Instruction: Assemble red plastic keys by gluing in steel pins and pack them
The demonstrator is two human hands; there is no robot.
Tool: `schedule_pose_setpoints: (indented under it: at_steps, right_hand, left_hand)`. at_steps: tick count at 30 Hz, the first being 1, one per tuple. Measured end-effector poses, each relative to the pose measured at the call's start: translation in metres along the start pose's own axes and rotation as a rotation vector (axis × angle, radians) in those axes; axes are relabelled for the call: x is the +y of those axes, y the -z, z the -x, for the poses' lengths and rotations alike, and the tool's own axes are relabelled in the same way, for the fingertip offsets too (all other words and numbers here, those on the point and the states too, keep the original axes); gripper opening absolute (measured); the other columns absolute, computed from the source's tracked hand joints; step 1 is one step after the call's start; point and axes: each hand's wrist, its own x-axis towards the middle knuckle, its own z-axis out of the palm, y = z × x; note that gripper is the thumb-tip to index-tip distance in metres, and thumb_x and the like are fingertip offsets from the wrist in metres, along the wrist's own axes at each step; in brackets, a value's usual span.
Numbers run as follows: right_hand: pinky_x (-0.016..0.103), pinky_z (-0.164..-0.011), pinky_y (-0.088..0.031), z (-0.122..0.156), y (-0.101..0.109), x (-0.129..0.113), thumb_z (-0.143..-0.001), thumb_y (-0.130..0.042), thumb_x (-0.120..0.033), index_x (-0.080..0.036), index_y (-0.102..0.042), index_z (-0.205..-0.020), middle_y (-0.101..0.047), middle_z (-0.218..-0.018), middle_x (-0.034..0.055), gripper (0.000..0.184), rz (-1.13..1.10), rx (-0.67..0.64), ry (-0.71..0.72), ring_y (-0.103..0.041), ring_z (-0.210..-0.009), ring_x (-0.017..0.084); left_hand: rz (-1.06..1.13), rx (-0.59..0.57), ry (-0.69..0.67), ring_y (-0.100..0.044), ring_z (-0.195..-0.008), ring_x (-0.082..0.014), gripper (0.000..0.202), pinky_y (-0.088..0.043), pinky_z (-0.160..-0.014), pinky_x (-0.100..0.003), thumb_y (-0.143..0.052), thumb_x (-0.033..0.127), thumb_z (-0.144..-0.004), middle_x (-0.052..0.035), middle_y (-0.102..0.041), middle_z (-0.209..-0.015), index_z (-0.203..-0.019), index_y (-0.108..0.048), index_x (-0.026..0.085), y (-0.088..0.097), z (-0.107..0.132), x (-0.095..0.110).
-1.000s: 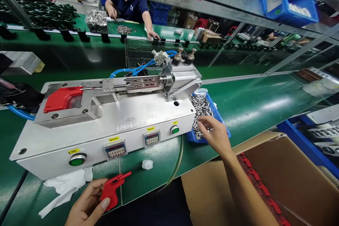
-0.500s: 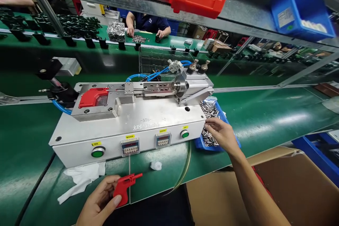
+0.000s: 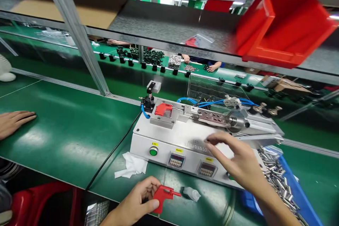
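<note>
My left hand [image 3: 137, 201] is closed on a red pistol-shaped plastic housing [image 3: 164, 197], its thin nozzle pointing right, over the table's front edge. My right hand [image 3: 235, 155] hovers before the white machine [image 3: 196, 155], thumb and forefinger brought together; what they hold, if anything, is too small and blurred to name. A similar red housing [image 3: 162, 108] lies in the metal fixture [image 3: 162, 122] on the machine's left end. Below my right forearm, a blue bin [image 3: 299, 187] holds many small metal tubes [image 3: 280, 180].
White cloth [image 3: 131, 165] and a small translucent plastic piece [image 3: 192, 193] lie before the machine. Another person's hand [image 3: 16, 123] rests on the table at left. A red bin [image 3: 286, 31] stands on the overhead shelf. A black cable [image 3: 113, 152] runs to the front edge.
My view has turned left and up. My right hand has left the bin of metal tubes and moved left in front of the machine. The left hand keeps hold of the red housing.
</note>
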Motion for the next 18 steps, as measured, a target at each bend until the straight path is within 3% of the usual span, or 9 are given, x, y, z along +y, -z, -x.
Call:
schedule_pose_setpoints:
  at_steps: [4, 7, 11, 18]
  right_hand:
    - [0.037, -0.086, -0.058, -0.077, -0.044, 0.004, -0.100, -0.060, -0.026, -0.023, -0.070, -0.102, -0.077, -0.096, 0.0058, 0.010, 0.105, 0.020, 0.130, -0.072, -0.088, 0.023]
    - [0.039, -0.086, -0.056, -0.110, -0.067, 0.015, -0.098, -0.057, -0.021, -0.022, -0.070, -0.100, -0.076, -0.094, 0.0068, 0.013, 0.202, -0.056, 0.133, -0.070, -0.091, 0.025]
    - [0.045, -0.089, -0.055, -0.111, -0.078, 0.025, -0.101, -0.052, -0.021, -0.022, -0.071, -0.096, -0.077, -0.101, 0.0110, 0.020, 0.255, -0.106, 0.157, -0.069, -0.097, 0.029]
    - [0.051, -0.099, -0.057, -0.100, -0.070, 0.017, -0.103, -0.051, -0.023, -0.024, -0.075, -0.112, -0.074, -0.117, 0.0123, 0.026, 0.282, -0.113, 0.236, -0.067, -0.114, 0.031]
  left_hand:
    - [0.036, -0.007, -0.044, -0.059, -0.095, -0.0190, 0.052, -0.048, -0.086, -0.029, -0.081, 0.060, -0.091, -0.0071, -0.067, -0.104, -0.117, -0.065, 0.018, -0.004, 0.001, 0.004]
    - [0.031, 0.001, -0.083, -0.059, -0.093, -0.0192, 0.054, -0.047, -0.085, -0.029, -0.079, 0.062, -0.091, -0.0071, -0.067, -0.102, -0.116, -0.065, 0.017, -0.005, 0.002, 0.003]
    - [-0.010, 0.003, -0.093, -0.056, -0.089, -0.0185, 0.054, -0.045, -0.082, -0.029, -0.077, 0.064, -0.091, -0.0066, -0.065, -0.100, -0.115, -0.065, 0.016, -0.004, 0.002, 0.007]
    - [-0.013, -0.050, -0.068, -0.053, -0.085, -0.0177, 0.056, -0.044, -0.081, -0.029, -0.079, 0.064, -0.089, -0.0056, -0.063, -0.099, -0.115, -0.066, 0.016, 0.000, -0.002, 0.013]
